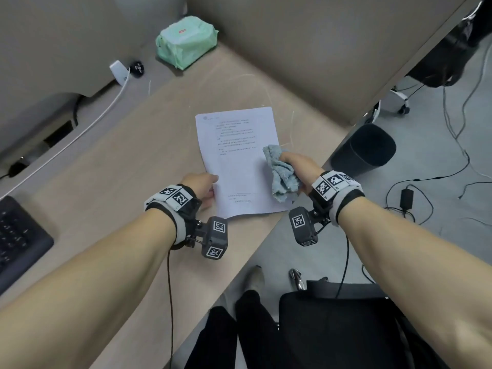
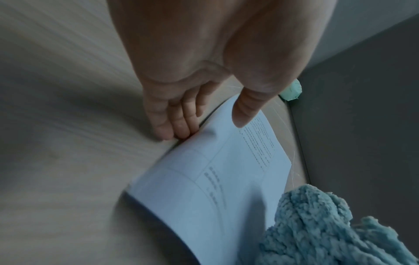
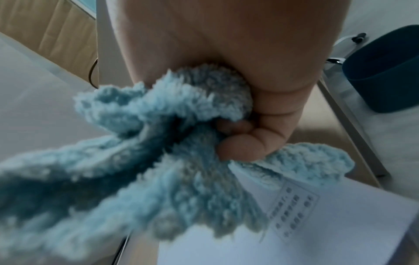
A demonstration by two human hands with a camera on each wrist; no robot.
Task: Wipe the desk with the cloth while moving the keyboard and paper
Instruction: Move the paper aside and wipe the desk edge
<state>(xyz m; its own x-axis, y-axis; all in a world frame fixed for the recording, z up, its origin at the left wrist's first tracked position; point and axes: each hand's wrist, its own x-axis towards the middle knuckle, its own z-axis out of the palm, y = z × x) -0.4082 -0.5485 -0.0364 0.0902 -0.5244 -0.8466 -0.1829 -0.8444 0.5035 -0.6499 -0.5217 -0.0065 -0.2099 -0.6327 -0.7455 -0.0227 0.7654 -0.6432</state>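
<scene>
The left hand pinches the near left edge of the paper, fingers beneath and thumb on top. The right hand is fisted around the bunched blue cloth, hanging over the sheet's right side. The paper lies near the surface edge; the keyboard sits far left. A one-sided lift may crease the sheet, or the dangling cloth could drag it off.

Printed paper (edge lifted), bunched blue cloth
</scene>
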